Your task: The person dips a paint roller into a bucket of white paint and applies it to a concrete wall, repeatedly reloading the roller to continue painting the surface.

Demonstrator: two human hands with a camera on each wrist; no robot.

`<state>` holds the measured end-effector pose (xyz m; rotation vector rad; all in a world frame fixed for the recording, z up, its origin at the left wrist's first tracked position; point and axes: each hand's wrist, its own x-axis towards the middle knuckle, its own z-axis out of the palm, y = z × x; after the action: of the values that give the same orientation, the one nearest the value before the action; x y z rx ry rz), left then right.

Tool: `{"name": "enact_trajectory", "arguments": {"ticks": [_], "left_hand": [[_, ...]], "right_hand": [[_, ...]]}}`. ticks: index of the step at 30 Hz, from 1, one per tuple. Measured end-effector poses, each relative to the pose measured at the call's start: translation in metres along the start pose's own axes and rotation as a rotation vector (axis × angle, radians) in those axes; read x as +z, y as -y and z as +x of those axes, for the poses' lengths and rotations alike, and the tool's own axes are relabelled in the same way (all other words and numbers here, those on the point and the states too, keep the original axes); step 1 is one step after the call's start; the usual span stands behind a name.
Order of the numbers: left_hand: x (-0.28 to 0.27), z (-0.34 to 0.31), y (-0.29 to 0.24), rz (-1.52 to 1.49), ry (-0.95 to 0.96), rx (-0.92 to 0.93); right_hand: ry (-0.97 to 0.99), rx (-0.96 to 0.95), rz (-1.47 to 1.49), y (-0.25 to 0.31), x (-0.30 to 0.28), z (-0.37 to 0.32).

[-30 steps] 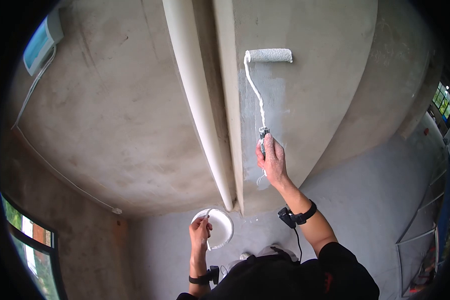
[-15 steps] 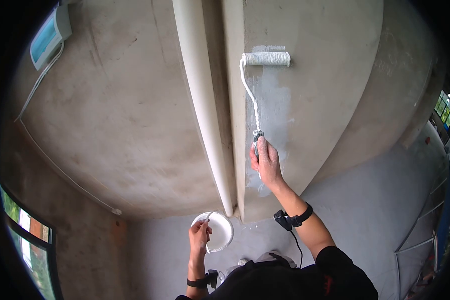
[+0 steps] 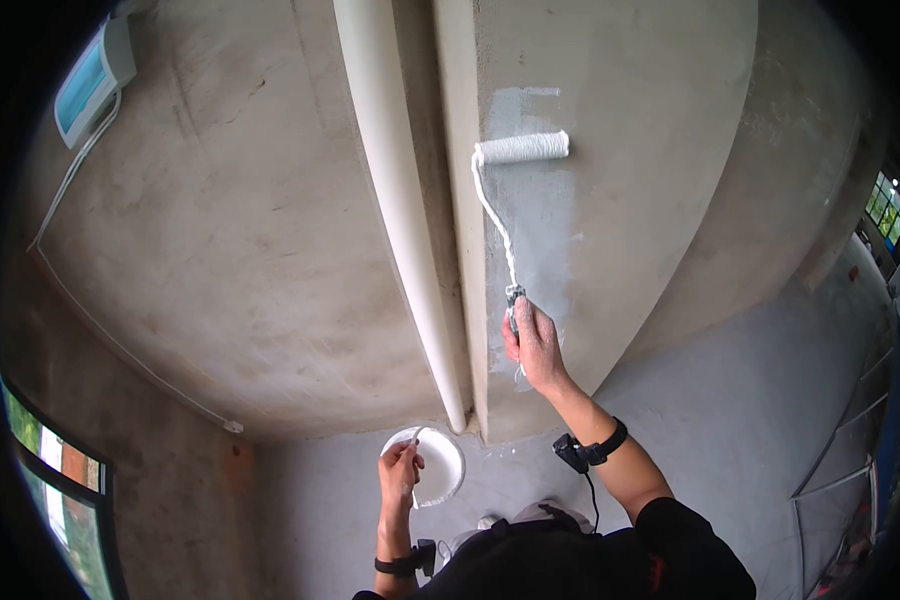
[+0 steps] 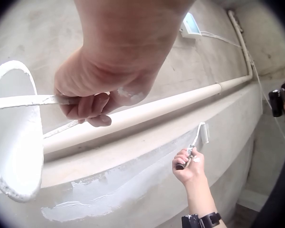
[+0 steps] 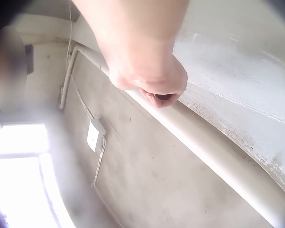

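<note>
Bare, blotchy grey-brown plaster makes up the wall (image 3: 230,220), and a thick pale pipe (image 3: 398,200) runs down it to the grey floor (image 3: 700,380). Left of the pipe, high up, is a white box (image 3: 82,95) with a blue front; lower on that side is a window (image 3: 70,500).

Right of the pipe, on the flat face of a projecting section, is a wet-looking grey patch (image 3: 545,235), and the paint roller (image 3: 525,148) lies over its upper part. The roller's long axis runs roughly along the pipe, sleeve end up the wall, handle (image 3: 515,295) down toward the person. Its white-coated sleeve lies crosswise to the pipe, right end slightly higher; the bent stem (image 3: 497,220) meets the sleeve at the end nearer the pipe.

The right hand (image 3: 537,347) has its fingers wrapped closed around the handle, thumb along it. Near the pipe's foot, the left hand (image 3: 399,473) holds the white strip-like bail (image 4: 38,100) of a white bucket (image 3: 460,470), fingers curled tight over it.
</note>
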<state>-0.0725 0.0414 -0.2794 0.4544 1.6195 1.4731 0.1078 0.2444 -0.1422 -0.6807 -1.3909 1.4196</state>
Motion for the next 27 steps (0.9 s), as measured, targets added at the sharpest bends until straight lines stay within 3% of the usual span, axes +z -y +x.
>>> {"name": "enact_trajectory", "arguments": {"ticks": [8, 19, 27], "left_hand": [[-0.001, -0.003, -0.001, -0.005, 0.015, 0.009], [-0.003, 0.004, 0.007, -0.021, 0.004, -0.011], [-0.004, 0.000, 0.006, -0.016, 0.009, 0.013]], "right_hand": [[0.148, -0.017, 0.234, 0.064, 0.010, 0.036], [0.023, 0.149, 0.204, -0.036, -0.010, -0.017], [0.048, 0.052, 0.190, 0.021, 0.001, 0.021]]}}
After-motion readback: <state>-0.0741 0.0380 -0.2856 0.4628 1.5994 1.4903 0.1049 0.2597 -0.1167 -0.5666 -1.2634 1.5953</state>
